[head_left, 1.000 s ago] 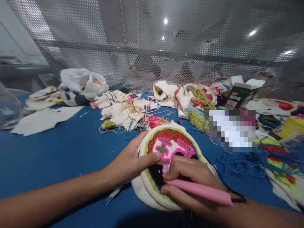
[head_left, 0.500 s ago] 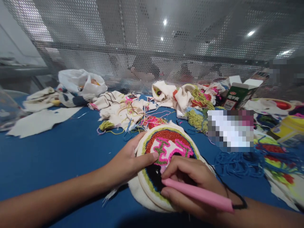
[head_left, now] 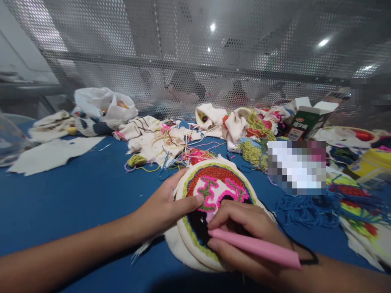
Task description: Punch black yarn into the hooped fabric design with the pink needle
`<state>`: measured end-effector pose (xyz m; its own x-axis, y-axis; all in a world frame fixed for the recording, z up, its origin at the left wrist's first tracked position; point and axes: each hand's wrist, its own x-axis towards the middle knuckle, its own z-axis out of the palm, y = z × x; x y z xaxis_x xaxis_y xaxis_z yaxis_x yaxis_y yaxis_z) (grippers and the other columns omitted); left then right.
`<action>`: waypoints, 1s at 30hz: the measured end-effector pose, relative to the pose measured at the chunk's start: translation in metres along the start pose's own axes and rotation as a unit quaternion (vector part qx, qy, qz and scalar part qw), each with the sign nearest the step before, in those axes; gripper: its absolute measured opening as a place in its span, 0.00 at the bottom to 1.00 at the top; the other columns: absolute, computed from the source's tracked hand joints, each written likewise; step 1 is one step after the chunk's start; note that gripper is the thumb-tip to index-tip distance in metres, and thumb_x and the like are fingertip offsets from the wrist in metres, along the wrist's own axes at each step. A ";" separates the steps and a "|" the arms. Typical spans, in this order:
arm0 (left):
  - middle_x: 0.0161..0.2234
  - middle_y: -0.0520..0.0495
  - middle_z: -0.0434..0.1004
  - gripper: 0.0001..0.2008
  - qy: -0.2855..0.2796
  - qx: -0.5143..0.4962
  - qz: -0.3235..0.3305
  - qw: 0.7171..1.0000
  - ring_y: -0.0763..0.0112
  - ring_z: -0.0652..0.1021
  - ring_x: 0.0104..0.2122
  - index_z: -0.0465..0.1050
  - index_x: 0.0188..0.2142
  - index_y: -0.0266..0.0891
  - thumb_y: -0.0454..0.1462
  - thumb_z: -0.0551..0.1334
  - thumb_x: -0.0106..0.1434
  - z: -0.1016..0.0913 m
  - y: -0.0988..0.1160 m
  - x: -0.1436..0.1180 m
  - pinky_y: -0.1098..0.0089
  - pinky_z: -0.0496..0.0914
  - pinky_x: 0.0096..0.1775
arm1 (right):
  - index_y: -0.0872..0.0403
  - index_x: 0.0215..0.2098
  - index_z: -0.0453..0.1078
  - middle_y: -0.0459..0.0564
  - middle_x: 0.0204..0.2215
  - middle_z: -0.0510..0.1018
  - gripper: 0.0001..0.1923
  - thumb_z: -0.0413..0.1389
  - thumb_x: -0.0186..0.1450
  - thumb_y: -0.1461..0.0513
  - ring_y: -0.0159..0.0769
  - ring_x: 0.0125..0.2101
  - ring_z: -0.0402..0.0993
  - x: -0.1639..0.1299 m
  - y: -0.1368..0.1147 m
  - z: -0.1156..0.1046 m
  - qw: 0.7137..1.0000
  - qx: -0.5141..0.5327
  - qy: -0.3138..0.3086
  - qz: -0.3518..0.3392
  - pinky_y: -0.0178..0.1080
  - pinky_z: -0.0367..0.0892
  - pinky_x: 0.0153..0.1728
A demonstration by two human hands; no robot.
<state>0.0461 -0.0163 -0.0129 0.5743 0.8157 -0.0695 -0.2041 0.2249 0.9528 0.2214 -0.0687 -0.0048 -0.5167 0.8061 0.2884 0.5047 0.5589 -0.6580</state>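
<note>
A round embroidery hoop (head_left: 182, 219) with cream cloth stands tilted towards me above the blue table. Its cloth carries a looped yarn design (head_left: 218, 175) in red, pink, green, black, blue and yellow-green. My left hand (head_left: 175, 199) grips the hoop's left edge, thumb on the front and fingers behind. Between the thumb and fingers of my right hand (head_left: 241, 232) is a pink punch needle (head_left: 259, 248), its tip end at the black area low in the design. Black yarn (head_left: 308, 260) comes out of the handle's back end. The needle's point is hidden by my fingers.
Blue yarn (head_left: 305, 211) lies to the right, beside a yellow packet (head_left: 375, 167). Cloth scraps (head_left: 155, 142) and yarn spread behind the hoop. A white plastic bag (head_left: 100, 103), an open green box (head_left: 308, 122) and a perforated metal screen (head_left: 183, 49) stand farther back.
Very little differs. The pink punch needle's back end has shifted slightly to the right; the hoop and my left hand keep their places.
</note>
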 end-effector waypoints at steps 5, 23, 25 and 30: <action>0.42 0.44 0.76 0.24 0.003 0.000 0.008 1.000 0.60 0.76 0.40 0.62 0.48 0.39 0.35 0.65 0.52 0.000 0.000 0.001 0.64 0.69 0.43 | 0.55 0.30 0.65 0.42 0.22 0.69 0.02 0.54 0.57 0.65 0.27 0.23 0.64 0.000 -0.002 0.000 1.000 -0.007 -0.006 0.010 0.29 0.59 0.24; 0.41 0.44 0.76 0.23 -0.010 -0.033 0.001 0.999 0.62 0.77 0.39 0.60 0.48 0.39 0.33 0.64 0.54 0.001 0.000 -0.001 0.66 0.70 0.40 | 0.54 0.20 0.57 0.42 0.18 0.63 0.09 0.49 0.57 0.64 0.26 0.20 0.59 0.000 -0.006 -0.007 0.990 0.104 0.025 0.090 0.30 0.55 0.21; 0.41 0.44 0.76 0.22 -0.009 -0.036 0.001 0.999 0.62 0.77 0.38 0.60 0.48 0.39 0.33 0.63 0.55 0.001 0.000 -0.001 0.66 0.71 0.40 | 0.54 0.20 0.56 0.42 0.19 0.63 0.09 0.48 0.57 0.63 0.27 0.21 0.58 -0.002 -0.004 -0.007 0.985 0.124 0.034 0.113 0.30 0.54 0.21; 0.42 0.44 0.75 0.20 -0.011 -0.024 0.000 1.000 0.63 0.76 0.39 0.60 0.47 0.39 0.32 0.63 0.55 -0.001 0.000 -0.001 0.66 0.70 0.41 | 0.54 0.19 0.55 0.41 0.18 0.61 0.10 0.49 0.58 0.63 0.28 0.21 0.57 -0.006 0.000 -0.007 0.976 0.170 0.054 0.122 0.31 0.53 0.21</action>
<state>0.0448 -0.0165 -0.0134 0.5917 0.8037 -0.0622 -0.2424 0.2510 0.9371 0.2294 -0.0726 -0.0013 -0.3242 0.9334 0.1535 0.3359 0.2653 -0.9038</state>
